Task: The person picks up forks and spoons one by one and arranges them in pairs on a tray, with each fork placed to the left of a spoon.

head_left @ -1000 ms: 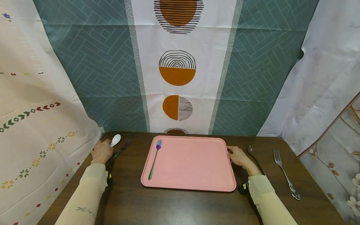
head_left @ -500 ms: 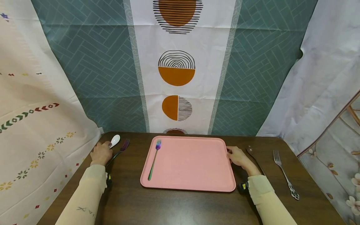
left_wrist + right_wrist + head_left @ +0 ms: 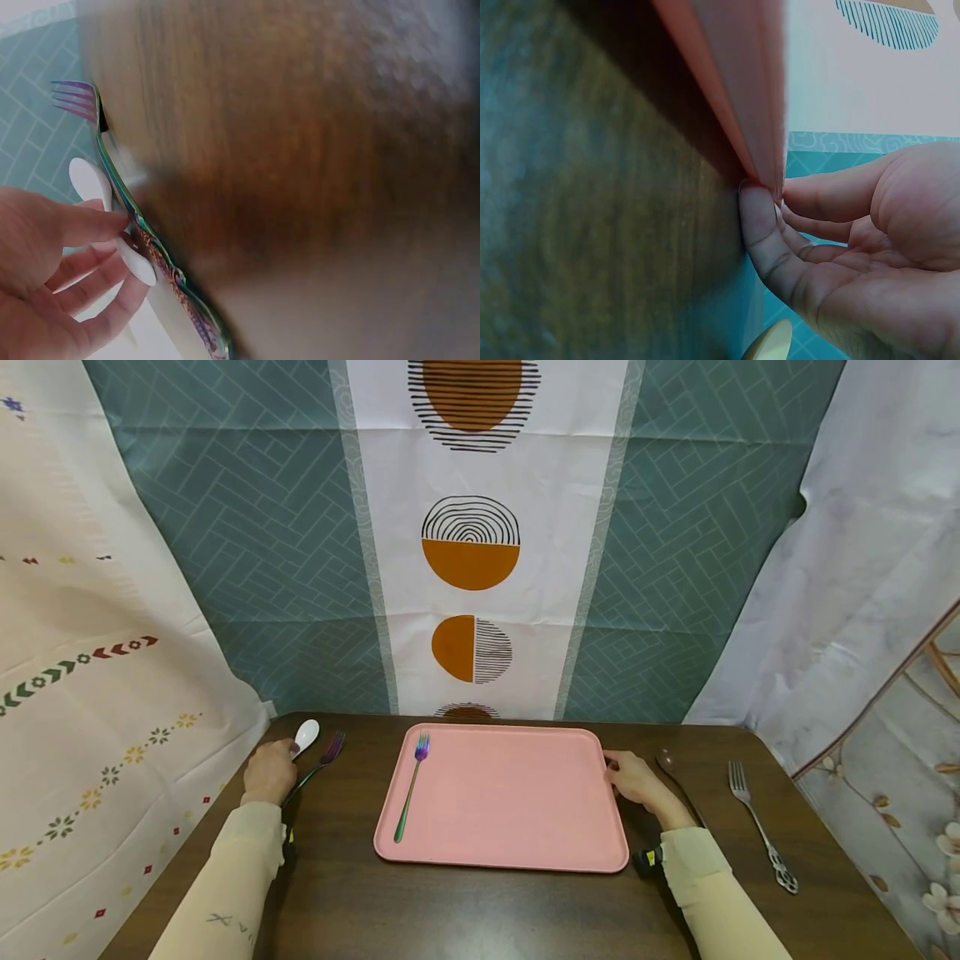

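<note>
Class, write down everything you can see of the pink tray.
The pink tray is a rectangle with rounded corners and a low raised rim; it looks like plastic. It lies face up on the brown table, near the far edge. A fork with purple tines and a green handle lies on its left side, tines pointing away. The right hand pinches its right rim.

We saw a smooth, plastic-looking tray (image 3: 510, 802) at lower centre, smooth spoon (image 3: 306, 734) at left, metal fork (image 3: 763, 832) at lower right, glossy wood-grained table (image 3: 435, 914) at bottom, creased cloth (image 3: 555, 568) at top.
</note>
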The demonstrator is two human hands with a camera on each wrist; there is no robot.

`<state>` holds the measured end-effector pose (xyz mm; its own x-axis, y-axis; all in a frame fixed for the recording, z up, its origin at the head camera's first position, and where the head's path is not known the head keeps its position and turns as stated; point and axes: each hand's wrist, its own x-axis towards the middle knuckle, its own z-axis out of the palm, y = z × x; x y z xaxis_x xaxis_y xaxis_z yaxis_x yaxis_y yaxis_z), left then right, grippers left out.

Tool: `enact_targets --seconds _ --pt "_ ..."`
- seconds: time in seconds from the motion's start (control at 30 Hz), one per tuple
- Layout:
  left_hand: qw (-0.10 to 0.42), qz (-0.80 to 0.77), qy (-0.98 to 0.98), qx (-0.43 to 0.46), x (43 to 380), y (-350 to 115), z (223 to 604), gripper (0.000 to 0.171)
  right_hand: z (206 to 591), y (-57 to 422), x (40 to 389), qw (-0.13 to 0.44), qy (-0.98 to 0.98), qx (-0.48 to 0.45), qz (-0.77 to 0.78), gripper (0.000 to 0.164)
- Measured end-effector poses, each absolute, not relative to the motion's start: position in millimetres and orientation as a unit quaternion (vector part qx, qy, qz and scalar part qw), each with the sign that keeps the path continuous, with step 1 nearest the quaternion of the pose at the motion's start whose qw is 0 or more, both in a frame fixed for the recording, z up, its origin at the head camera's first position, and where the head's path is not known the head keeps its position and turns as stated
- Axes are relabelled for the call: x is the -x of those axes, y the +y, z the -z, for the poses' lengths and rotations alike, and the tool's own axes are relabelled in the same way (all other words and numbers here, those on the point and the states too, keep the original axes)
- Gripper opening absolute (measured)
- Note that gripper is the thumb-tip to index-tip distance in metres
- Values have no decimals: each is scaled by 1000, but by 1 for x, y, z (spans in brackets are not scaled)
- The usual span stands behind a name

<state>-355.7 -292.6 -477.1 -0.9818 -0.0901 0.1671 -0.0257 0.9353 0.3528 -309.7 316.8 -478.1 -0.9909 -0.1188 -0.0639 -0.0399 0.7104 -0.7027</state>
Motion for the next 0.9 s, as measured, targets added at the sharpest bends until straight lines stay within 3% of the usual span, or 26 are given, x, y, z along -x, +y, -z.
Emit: enact_targets --seconds 0.6,0.9 --pt "77 163 -983 -40 355 -294 473 34 478 314 312 63 919 42 388 51" --pt "99 171 -980 -27 356 -288 468 34 479 316 311 57 925 38 373 49"
